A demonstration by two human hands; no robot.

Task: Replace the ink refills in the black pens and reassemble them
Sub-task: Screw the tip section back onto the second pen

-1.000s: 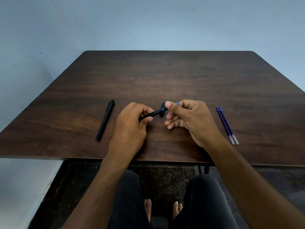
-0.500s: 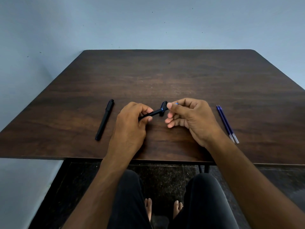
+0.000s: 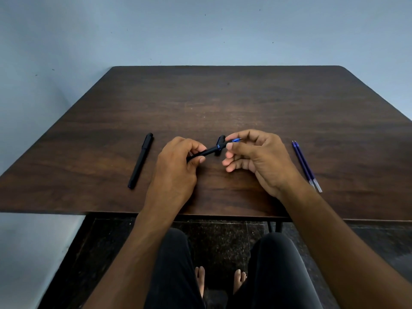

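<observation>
The left hand grips the slim black plastic pen barrel; the right hand pinches its blue refill tip. Pull straight along the barrel, avoiding bending.

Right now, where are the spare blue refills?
In the head view, the two blue refills lie side by side on the table, on its right side, just beyond the right hand and near the front edge.

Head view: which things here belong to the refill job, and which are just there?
In the job:
- pen barrel held in left hand
- blue refill tip pinched by right hand
- black cap lying on the table
- second black pen
- two spare refills

Just there:
- wall
- floor
</observation>
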